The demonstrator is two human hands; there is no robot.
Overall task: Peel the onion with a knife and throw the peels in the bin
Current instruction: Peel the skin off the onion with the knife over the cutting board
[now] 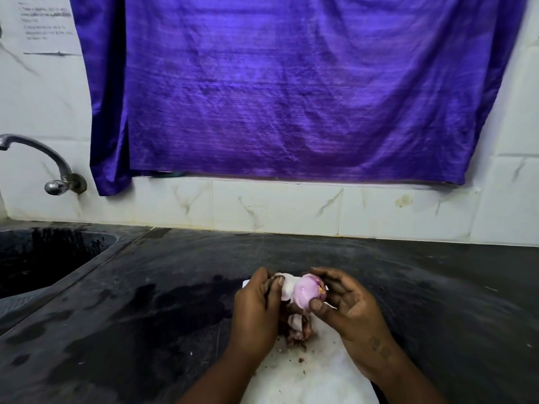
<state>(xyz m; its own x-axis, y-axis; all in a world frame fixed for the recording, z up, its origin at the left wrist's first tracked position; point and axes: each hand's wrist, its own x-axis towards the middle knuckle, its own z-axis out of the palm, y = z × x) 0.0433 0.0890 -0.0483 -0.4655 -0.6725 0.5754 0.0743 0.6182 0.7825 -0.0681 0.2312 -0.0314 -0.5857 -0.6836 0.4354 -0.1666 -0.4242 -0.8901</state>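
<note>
While the right hand grips the onion between curled fingers and thumb, the left hand pinches a pale peel that hangs off the onion's left side. Both hands hold the onion just above the far end of a white board, which lies on the black worktop at the near centre. The onion's top looks pink and bare, with a brownish root end facing right. Something dark shows between the left fingers, but I cannot tell what it is. Under the hands a small heap of brown and white scraps sits on the board, with crumbs scattered nearer. A sink is set into the worktop at far left, below a curved tap on the tiled wall. A purple cloth hangs over the wall behind.
</note>
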